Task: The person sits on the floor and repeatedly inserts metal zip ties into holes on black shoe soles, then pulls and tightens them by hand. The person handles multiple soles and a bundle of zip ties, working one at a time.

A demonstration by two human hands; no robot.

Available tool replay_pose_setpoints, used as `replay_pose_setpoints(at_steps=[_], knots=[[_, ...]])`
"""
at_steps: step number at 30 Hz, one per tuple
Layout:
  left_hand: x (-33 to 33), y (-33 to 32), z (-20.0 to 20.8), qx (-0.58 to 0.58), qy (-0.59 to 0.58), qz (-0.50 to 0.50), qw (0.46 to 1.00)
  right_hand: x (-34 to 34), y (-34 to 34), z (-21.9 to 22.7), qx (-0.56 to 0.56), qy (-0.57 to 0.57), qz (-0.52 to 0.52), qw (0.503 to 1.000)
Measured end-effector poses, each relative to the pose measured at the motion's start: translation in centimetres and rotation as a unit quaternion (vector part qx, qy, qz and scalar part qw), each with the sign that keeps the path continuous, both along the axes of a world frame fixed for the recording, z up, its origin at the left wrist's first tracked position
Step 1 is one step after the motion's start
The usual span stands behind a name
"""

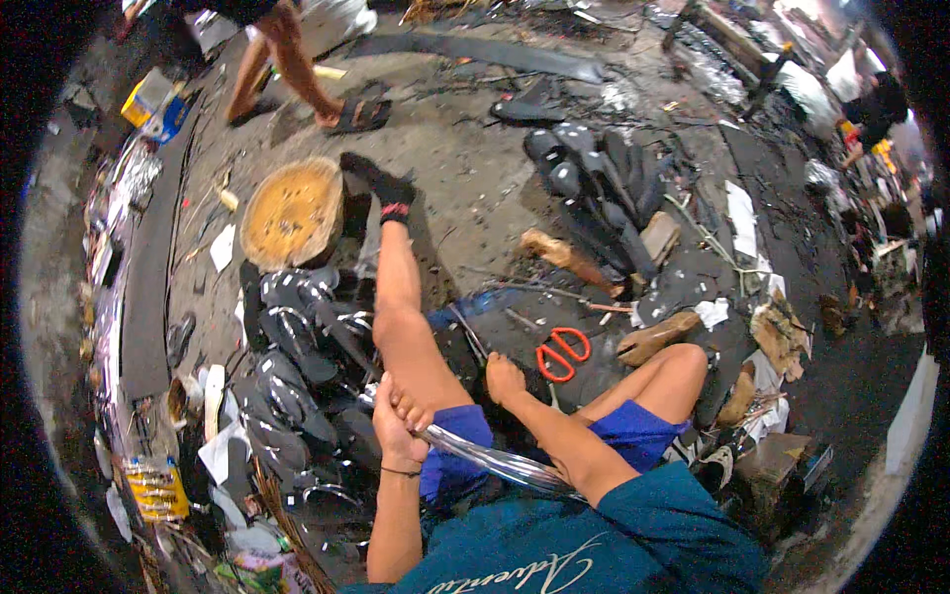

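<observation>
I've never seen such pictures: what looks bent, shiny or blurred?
Head view: fisheye distortion rounds the scene, dark around the rim; head view: glare streaks the silvery strands and glossy black pieces; head view: the clutter near the right rim looks blurred.

Noted a grey, litter-strewn floor (460,139), darker close to the fingers. Recorded red-handled scissors (563,357) lying just right of the right fingers (494,376), with a brown wood chunk (658,339) farther right. Logged a heap of glossy black pieces (287,391) left of the left fingers (407,404); could not count them. Found a round, tan-topped wooden block (290,213) ahead and left of the left fingers. Marked a second dark heap (594,188) well ahead and right of the right fingers. Saw a long dark strip (475,54) far ahead of both sets of fingers.
</observation>
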State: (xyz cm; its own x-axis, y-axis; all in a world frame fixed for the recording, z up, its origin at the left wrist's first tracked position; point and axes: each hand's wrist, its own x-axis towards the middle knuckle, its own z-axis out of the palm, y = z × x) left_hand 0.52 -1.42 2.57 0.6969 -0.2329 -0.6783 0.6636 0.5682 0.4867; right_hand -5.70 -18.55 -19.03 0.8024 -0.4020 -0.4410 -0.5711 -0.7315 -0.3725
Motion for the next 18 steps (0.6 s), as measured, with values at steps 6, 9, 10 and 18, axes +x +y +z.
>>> replay_pose_setpoints(at_steps=[6,9,10,18], knots=[[1.4,-1.8,-1.8,0.024,0.022,-0.007,0.999,1.9,-2.4,4.9,0.152,-0.136,-0.128,0.971],[2.0,-3.9,-2.0,0.11,-0.018,-0.056,0.992,2.0,-4.2,12.0,0.375,-0.245,-0.159,0.88],[2.0,-4.6,-2.0,0.093,-0.04,-0.066,0.993,1.3,-4.3,14.5,0.434,-0.248,-0.159,0.852],[1.6,-6.6,-1.2,0.16,-0.127,-0.114,0.972,-1.5,-1.5,22.9,0.565,-0.106,-0.201,0.794]])
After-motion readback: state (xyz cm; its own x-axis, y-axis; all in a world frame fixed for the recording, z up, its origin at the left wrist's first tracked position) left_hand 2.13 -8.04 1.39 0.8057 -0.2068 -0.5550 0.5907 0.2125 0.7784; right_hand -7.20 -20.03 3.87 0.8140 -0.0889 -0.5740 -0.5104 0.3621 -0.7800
